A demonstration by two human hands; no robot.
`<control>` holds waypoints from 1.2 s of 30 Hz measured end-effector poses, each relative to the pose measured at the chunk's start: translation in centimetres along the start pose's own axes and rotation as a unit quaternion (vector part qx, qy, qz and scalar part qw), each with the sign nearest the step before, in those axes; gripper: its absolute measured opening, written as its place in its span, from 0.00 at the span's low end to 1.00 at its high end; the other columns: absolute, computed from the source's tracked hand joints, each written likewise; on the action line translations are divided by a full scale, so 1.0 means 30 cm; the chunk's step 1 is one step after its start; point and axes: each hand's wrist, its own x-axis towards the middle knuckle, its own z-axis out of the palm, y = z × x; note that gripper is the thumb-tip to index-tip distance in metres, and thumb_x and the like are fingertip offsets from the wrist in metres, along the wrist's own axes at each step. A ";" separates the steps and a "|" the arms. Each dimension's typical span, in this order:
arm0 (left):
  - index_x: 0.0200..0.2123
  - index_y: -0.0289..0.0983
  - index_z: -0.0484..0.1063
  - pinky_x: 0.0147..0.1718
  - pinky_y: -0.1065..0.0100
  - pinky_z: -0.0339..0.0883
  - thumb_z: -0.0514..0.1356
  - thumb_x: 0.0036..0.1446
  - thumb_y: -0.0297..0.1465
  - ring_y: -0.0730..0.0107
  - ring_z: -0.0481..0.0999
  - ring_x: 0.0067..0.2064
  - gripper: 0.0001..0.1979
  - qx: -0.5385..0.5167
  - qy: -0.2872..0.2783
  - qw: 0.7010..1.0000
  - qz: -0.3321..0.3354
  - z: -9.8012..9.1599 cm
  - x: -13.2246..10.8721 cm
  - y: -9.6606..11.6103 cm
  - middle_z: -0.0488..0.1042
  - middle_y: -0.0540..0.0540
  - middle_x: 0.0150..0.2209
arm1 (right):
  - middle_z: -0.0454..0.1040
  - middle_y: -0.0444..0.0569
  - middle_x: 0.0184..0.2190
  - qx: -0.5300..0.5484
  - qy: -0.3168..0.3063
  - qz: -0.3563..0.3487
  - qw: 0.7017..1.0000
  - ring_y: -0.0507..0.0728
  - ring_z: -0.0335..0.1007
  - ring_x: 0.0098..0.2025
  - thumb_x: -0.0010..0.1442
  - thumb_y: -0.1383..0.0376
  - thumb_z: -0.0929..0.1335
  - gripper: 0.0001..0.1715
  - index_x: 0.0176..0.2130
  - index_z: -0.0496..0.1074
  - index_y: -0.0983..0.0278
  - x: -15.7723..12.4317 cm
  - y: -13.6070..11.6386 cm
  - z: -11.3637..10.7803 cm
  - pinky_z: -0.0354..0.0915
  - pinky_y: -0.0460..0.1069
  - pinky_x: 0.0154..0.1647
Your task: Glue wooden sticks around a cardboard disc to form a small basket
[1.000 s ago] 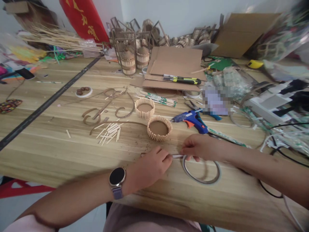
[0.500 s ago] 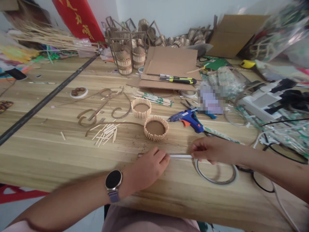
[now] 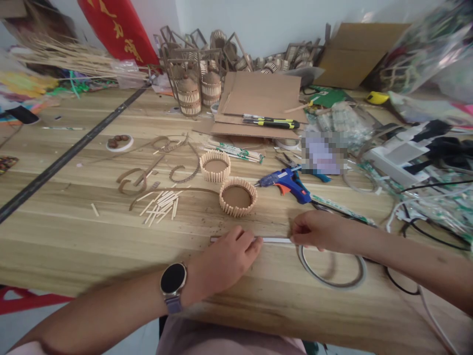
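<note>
A narrow white tape (image 3: 276, 240) runs straight along a thin brown strip (image 3: 214, 239) lying on the table. My left hand (image 3: 229, 256), with a watch on the wrist, presses its closed fingers down on the tape and strip and hides part of them. At the strip's right end, my right hand (image 3: 314, 230) pinches the tape between thumb and fingers. The tape roll (image 3: 362, 272), a thin pale ring, lies just below the right hand. Beyond the hands stand two round stick-walled trays, the nearer (image 3: 238, 211) and the farther (image 3: 215, 174).
A blue glue gun (image 3: 290, 183) lies right of the trays. Cut sticks (image 3: 162, 204) and curled brown strips (image 3: 131, 181) are on the left. Behind, utility knives (image 3: 271, 122) rest on cardboard (image 3: 262, 93), near small stick lanterns (image 3: 189, 98). Cables (image 3: 397, 281) crowd the right side.
Both hands stay at the strip; my right hand has shifted very slightly left and its fingers look more closed on the tape. The tape roll has moved slightly.
</note>
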 end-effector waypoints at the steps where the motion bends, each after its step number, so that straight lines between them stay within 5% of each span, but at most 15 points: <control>1: 0.59 0.27 0.62 0.37 0.64 0.66 0.52 0.65 0.25 0.61 0.70 0.40 0.20 -0.002 -0.003 1.000 -0.002 -0.001 0.000 0.000 0.72 0.41 0.41 | 0.68 0.42 0.19 -0.009 0.005 0.001 1.000 0.52 0.66 0.22 0.52 0.61 0.65 0.09 0.23 0.67 0.62 -0.001 -0.002 0.001 0.57 0.45 0.22; 19: 0.57 0.25 0.64 0.35 0.64 0.68 0.51 0.65 0.24 0.62 0.69 0.39 0.18 0.007 -0.010 1.000 0.019 -0.018 0.013 0.007 0.71 0.41 0.40 | 0.70 0.43 0.22 -0.141 0.070 0.011 0.987 0.54 0.66 0.27 0.55 0.65 0.65 0.09 0.24 0.67 0.61 -0.007 -0.044 0.017 0.52 0.47 0.25; 30: 0.40 0.30 0.71 0.31 0.66 0.68 0.52 0.65 0.23 0.61 0.72 0.39 0.08 -0.033 -0.005 0.998 0.046 -0.027 0.137 0.041 0.71 0.43 0.37 | 0.74 0.46 0.25 -0.153 0.055 0.021 0.986 0.55 0.68 0.29 0.54 0.67 0.66 0.07 0.26 0.73 0.63 -0.006 -0.062 0.009 0.53 0.47 0.25; 36: 0.39 0.29 0.71 0.32 0.66 0.68 0.53 0.64 0.22 0.62 0.71 0.39 0.07 -0.034 0.015 0.996 0.077 -0.016 0.167 0.063 0.70 0.42 0.37 | 0.75 0.48 0.26 -0.142 0.053 0.005 0.988 0.55 0.69 0.30 0.52 0.68 0.67 0.06 0.28 0.75 0.64 -0.006 -0.088 0.011 0.53 0.46 0.25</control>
